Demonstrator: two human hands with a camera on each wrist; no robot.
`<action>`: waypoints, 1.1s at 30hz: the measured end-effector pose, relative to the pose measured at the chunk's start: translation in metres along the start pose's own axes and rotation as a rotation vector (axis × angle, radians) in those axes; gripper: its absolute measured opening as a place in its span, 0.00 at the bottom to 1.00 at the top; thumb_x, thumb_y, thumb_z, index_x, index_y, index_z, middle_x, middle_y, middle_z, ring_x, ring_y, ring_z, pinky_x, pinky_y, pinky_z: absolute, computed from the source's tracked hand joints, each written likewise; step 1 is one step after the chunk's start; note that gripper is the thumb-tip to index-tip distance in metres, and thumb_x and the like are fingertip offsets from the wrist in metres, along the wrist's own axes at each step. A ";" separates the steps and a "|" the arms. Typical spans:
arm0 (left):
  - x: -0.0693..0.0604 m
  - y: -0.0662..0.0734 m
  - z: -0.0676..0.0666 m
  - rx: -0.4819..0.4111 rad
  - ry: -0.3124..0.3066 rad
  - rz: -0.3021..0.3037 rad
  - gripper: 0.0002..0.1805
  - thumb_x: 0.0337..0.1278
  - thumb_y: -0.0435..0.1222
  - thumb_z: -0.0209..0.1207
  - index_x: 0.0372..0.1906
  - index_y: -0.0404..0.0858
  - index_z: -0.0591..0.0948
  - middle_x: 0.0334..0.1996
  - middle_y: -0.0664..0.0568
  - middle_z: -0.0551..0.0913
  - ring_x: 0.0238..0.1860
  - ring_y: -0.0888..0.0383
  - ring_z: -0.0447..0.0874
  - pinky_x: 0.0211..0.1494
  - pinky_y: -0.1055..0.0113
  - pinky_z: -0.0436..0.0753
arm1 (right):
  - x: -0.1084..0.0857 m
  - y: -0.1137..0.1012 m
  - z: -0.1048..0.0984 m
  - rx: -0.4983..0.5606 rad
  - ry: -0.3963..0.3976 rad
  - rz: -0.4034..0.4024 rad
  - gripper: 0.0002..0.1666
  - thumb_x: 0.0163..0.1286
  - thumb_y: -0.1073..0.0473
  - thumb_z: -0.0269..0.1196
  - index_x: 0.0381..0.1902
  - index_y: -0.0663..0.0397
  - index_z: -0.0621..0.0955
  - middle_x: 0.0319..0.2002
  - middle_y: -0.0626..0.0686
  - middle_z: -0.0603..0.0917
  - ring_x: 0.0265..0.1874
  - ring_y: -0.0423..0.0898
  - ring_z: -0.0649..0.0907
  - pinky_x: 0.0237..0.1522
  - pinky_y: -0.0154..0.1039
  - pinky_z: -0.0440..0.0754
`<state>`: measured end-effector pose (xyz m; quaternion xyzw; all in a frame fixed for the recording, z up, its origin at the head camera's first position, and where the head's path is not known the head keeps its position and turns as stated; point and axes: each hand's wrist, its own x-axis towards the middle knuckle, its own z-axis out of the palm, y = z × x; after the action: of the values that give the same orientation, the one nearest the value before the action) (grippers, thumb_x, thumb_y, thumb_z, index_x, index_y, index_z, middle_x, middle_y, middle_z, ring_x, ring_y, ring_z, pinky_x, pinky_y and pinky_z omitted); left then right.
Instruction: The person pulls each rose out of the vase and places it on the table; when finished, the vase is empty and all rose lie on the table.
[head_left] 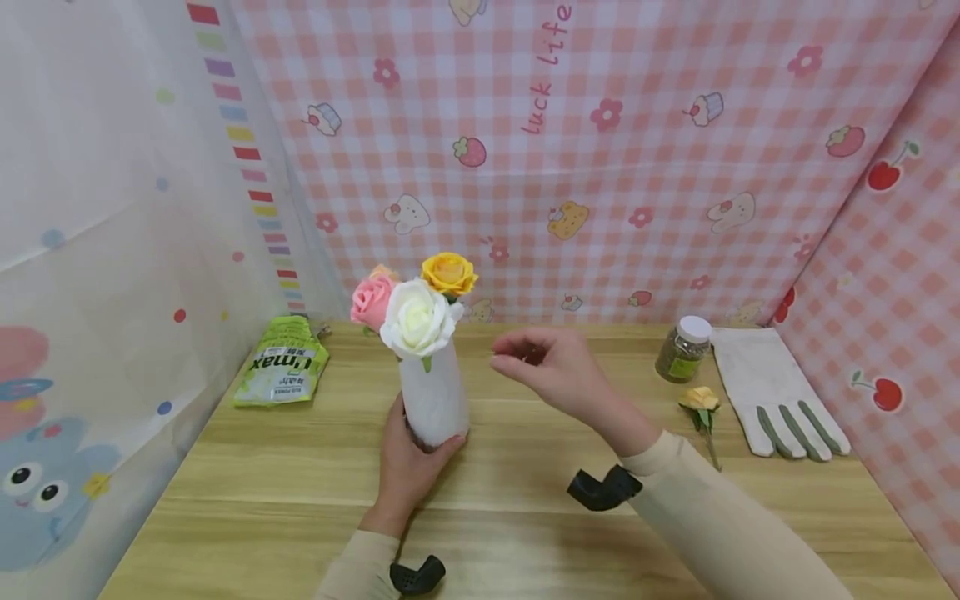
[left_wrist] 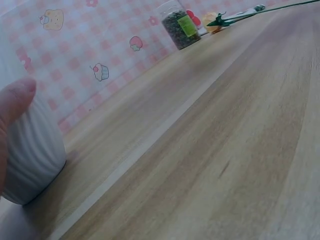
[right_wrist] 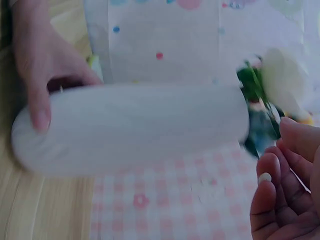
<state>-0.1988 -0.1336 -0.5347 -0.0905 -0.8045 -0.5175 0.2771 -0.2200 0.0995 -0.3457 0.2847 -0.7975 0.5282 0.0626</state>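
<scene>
A white ribbed vase (head_left: 433, 400) stands on the table, holding several artificial roses. A white rose (head_left: 420, 318) is in front, a pink rose (head_left: 372, 302) on the left and a yellow rose (head_left: 449, 273) behind on the right; part of a peach bloom shows behind the pink one. My left hand (head_left: 411, 467) grips the vase low down, its thumb across the front. To the right of the vase, my right hand (head_left: 558, 371) hovers apart from the flowers with loosely bent fingers. A small pale spot shows at its fingertips (right_wrist: 267, 167); I cannot tell what it is.
On the right of the table (head_left: 517, 533) lie a single peach rose (head_left: 701, 400) with its stem, a white-lidded jar (head_left: 682, 350) of dark grains and a white glove (head_left: 772, 383). A green bag (head_left: 283, 362) is at the back left. Patterned cloths hang behind and at both sides.
</scene>
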 end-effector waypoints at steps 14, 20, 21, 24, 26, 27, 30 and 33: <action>0.002 0.005 -0.002 0.119 0.163 0.236 0.51 0.32 0.42 0.77 0.67 0.33 0.65 0.58 0.43 0.71 0.57 0.50 0.72 0.53 0.52 0.77 | 0.040 -0.018 0.050 -0.025 0.037 -0.051 0.09 0.59 0.58 0.71 0.37 0.54 0.86 0.27 0.45 0.84 0.26 0.40 0.81 0.28 0.36 0.81; 0.002 0.004 -0.003 0.143 0.183 0.276 0.50 0.33 0.41 0.77 0.66 0.31 0.66 0.57 0.41 0.72 0.55 0.47 0.73 0.52 0.51 0.77 | 0.043 -0.022 0.059 -0.019 -0.005 -0.013 0.09 0.58 0.60 0.71 0.37 0.56 0.86 0.21 0.47 0.81 0.20 0.40 0.75 0.21 0.33 0.75; 0.001 0.004 -0.003 0.144 0.184 0.278 0.50 0.33 0.41 0.77 0.66 0.30 0.66 0.57 0.41 0.72 0.55 0.47 0.73 0.52 0.51 0.77 | 0.043 -0.023 0.060 -0.019 -0.008 -0.008 0.08 0.58 0.61 0.71 0.36 0.56 0.86 0.20 0.47 0.81 0.20 0.40 0.74 0.20 0.32 0.74; 0.001 0.003 -0.003 0.143 0.185 0.278 0.50 0.33 0.42 0.77 0.66 0.31 0.66 0.56 0.41 0.72 0.55 0.47 0.73 0.52 0.51 0.78 | 0.044 -0.024 0.063 -0.032 0.001 -0.002 0.07 0.57 0.62 0.71 0.34 0.57 0.87 0.18 0.46 0.80 0.18 0.39 0.73 0.19 0.31 0.72; 0.001 0.002 -0.004 0.139 0.184 0.273 0.50 0.33 0.42 0.76 0.67 0.31 0.66 0.57 0.41 0.72 0.55 0.47 0.73 0.52 0.50 0.78 | 0.044 -0.025 0.064 -0.034 0.013 0.001 0.06 0.57 0.63 0.71 0.34 0.57 0.87 0.18 0.47 0.80 0.18 0.39 0.73 0.20 0.31 0.73; 0.000 0.002 -0.003 0.139 0.183 0.270 0.51 0.34 0.42 0.76 0.67 0.31 0.66 0.57 0.41 0.72 0.55 0.47 0.73 0.52 0.50 0.78 | 0.045 -0.024 0.064 -0.031 0.019 0.000 0.07 0.58 0.63 0.70 0.35 0.58 0.87 0.19 0.47 0.80 0.19 0.39 0.73 0.20 0.32 0.73; 0.000 0.002 -0.003 0.139 0.180 0.259 0.51 0.34 0.42 0.76 0.67 0.32 0.65 0.57 0.42 0.72 0.55 0.48 0.73 0.52 0.50 0.78 | 0.046 -0.024 0.065 -0.003 0.041 -0.025 0.08 0.58 0.65 0.70 0.37 0.59 0.87 0.21 0.48 0.81 0.20 0.40 0.74 0.22 0.32 0.75; -0.001 0.002 -0.003 0.148 0.179 0.248 0.51 0.34 0.43 0.76 0.67 0.32 0.65 0.57 0.42 0.72 0.55 0.48 0.73 0.52 0.50 0.78 | 0.047 -0.026 0.064 0.060 0.061 -0.072 0.09 0.58 0.68 0.69 0.38 0.60 0.87 0.26 0.51 0.84 0.24 0.40 0.78 0.26 0.33 0.79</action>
<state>-0.1955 -0.1354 -0.5324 -0.1221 -0.7952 -0.4246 0.4152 -0.2323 0.0176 -0.3337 0.2989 -0.7682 0.5577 0.0973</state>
